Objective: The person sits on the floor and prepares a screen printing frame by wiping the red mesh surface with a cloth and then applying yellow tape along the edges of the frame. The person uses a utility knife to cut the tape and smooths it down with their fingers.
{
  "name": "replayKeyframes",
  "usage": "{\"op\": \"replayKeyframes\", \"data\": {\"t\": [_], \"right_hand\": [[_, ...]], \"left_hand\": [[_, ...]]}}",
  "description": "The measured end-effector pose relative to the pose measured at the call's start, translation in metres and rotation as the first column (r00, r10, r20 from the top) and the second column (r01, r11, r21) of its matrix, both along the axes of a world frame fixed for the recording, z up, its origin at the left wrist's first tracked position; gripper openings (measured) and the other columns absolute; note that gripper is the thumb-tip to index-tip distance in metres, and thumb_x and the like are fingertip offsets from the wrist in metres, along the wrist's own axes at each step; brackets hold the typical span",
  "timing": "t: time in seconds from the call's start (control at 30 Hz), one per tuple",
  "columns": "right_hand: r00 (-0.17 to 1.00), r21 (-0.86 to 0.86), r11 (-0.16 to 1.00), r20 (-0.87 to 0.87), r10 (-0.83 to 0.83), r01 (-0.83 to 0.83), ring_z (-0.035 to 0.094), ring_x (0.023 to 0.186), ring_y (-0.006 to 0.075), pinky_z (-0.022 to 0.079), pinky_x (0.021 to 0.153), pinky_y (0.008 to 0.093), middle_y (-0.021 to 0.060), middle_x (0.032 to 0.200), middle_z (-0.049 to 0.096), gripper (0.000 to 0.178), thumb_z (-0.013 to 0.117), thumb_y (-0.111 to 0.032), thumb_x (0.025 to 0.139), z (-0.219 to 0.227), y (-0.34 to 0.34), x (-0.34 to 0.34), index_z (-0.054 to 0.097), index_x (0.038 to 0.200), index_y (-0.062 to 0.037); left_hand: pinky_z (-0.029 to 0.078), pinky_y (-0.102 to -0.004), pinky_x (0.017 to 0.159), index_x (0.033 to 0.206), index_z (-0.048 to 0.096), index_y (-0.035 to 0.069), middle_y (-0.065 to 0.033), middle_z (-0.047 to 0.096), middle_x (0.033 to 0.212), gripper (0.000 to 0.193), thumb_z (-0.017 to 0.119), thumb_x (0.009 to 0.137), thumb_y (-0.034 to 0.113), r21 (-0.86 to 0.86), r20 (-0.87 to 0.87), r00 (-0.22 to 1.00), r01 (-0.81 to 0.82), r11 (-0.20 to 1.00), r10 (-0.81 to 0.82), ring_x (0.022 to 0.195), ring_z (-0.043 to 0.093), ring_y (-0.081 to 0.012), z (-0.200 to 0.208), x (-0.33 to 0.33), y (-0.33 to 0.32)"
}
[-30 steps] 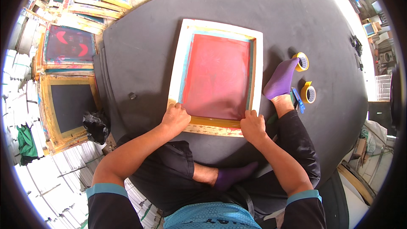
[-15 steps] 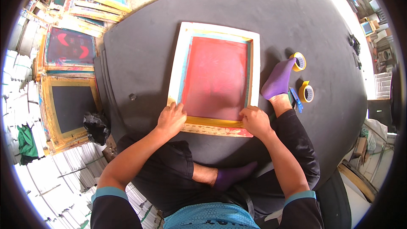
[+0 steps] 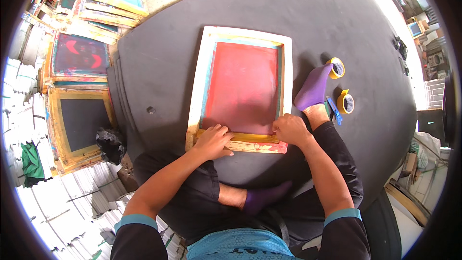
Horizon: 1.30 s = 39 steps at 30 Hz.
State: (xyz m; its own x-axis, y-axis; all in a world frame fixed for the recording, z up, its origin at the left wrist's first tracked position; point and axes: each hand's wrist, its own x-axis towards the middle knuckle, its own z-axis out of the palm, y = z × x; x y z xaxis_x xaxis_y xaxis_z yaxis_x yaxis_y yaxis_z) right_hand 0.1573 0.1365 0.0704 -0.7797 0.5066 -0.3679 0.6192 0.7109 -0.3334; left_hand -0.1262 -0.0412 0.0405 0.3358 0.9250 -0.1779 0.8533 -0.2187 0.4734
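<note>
A wooden screen-printing frame [image 3: 288,74] with pinkish-red mesh [image 3: 243,82] lies flat in front of me. A strip of yellow tape [image 3: 255,138] runs along the inner side of its near bar. My left hand [image 3: 213,142] rests over the left part of that bar, fingers stretched onto the strip and thumb on the bar's near side. At the near right corner my right hand [image 3: 291,129] is closed, its curled fingers at the strip's right end; the fingertips are partly hidden.
Right of my purple-socked foot [image 3: 314,89] stand two yellow tape rolls [image 3: 338,69] and a blue cutter knife [image 3: 334,110]. The dark padded surface [image 3: 163,67] spreads around the frame. More framed screens [image 3: 82,120] and a black plastic bag [image 3: 110,144] are at left, beside white stacks [image 3: 72,207].
My left hand has slid right along the near bar from the left corner, its fingers now stretched out on the tape. The right hand stays at the right corner, slightly shifted.
</note>
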Motion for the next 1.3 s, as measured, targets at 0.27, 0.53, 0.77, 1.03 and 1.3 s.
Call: {"op": "replayKeyframes", "data": {"t": [0.27,0.53,0.77,1.03,1.3], "right_hand": [[0.91,-0.052,0.994,0.401,0.106,-0.092,0.077,0.094,0.0318,0.061,0.08,0.0478,0.0097,0.098,0.08,0.027,0.06,-0.024,0.086,0.009,-0.015,-0.002,0.082,0.101,-0.017],[0.881,-0.048,0.995,0.464,0.096,-0.083,0.077,0.097,0.0304,0.06,0.082,0.0479,0.0085,0.103,0.08,0.03,0.058,-0.023,0.087,0.007,-0.018,0.001,0.082,0.105,-0.0182],[1.0,-0.149,0.989,0.017,-0.016,0.019,0.074,0.095,0.0402,0.058,0.085,0.0521,0.0195,0.099,0.077,0.029,0.059,-0.021,0.089,-0.016,-0.021,-0.02,0.08,0.104,-0.0079],[0.97,-0.304,0.949,0.241,-0.013,0.089,0.073,0.088,0.0437,0.057,0.086,0.0528,0.0237,0.092,0.075,0.027,0.061,-0.02,0.087,-0.056,-0.012,-0.035,0.08,0.092,-0.0011],[0.988,-0.355,0.928,0.134,-0.07,0.114,0.073,0.092,0.0436,0.057,0.089,0.0527,0.0217,0.094,0.077,0.034,0.06,-0.03,0.093,-0.031,-0.019,-0.046,0.081,0.097,-0.0036]], "left_hand": [[0.051,-0.0434,0.1,0.123,0.073,0.005,-0.0095,0.062,0.115,0.061,0.089,0.077,0.042,-0.012,-0.002,1.0,0.006,1.0,-0.006,0.115,0.06,-0.0301,0.004,-0.001,-0.002],[0.054,-0.0428,0.097,0.122,0.073,0.005,-0.01,0.062,0.116,0.059,0.089,0.077,0.04,0.018,0.001,1.0,0.006,1.0,-0.006,0.114,0.06,-0.0304,-0.001,-0.002,-0.007],[0.054,-0.0429,0.097,0.121,0.073,0.005,-0.0104,0.063,0.116,0.059,0.09,0.076,0.039,0.032,0.001,1.0,0.0,0.999,0.0,0.114,0.061,-0.0305,-0.001,-0.001,-0.005],[0.054,-0.0414,0.093,0.114,0.074,0.006,-0.0091,0.063,0.111,0.056,0.092,0.072,0.039,0.086,-0.009,1.0,-0.003,0.996,0.004,0.111,0.062,-0.0289,-0.004,-0.002,-0.007],[0.055,-0.0421,0.094,0.111,0.074,0.007,-0.0094,0.064,0.111,0.052,0.092,0.072,0.036,0.091,-0.029,0.999,0.026,0.995,-0.024,0.112,0.062,-0.029,-0.008,0.003,-0.003]]}}
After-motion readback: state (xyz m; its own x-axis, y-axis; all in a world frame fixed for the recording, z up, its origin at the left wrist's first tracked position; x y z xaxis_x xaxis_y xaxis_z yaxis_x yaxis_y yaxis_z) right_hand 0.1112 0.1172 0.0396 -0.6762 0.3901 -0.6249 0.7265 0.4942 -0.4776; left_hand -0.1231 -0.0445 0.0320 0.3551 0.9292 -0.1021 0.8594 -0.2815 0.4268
